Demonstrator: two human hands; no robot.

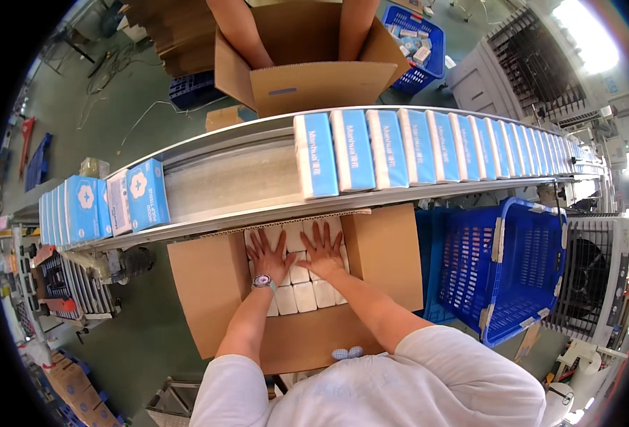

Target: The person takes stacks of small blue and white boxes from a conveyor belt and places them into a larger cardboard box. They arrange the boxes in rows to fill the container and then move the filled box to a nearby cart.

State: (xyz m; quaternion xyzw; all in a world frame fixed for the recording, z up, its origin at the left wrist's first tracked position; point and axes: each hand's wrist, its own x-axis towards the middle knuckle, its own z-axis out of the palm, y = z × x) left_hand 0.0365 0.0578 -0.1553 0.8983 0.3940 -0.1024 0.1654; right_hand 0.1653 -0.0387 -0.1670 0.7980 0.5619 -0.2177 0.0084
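Both of my hands lie flat with fingers spread on white tissue packs [306, 297] inside an open cardboard box [385, 249]. My left hand [270, 255], with a watch at its wrist, presses on the packs toward the left of the box. Beside it, my right hand [321, 250] rests on the packs toward the right. The thumbs nearly meet. The packs stand in rows with their white ends up, partly hidden under my palms. The box flaps are folded outward around my forearms.
A conveyor [229, 171] runs across beyond the box, with blue-and-white tissue packs [353, 153] lined up at right and more packs [86, 206] at left. Across it, another person's arms [243, 32] reach into a box [321, 84]. A blue plastic basket [503, 263] stands at my right.
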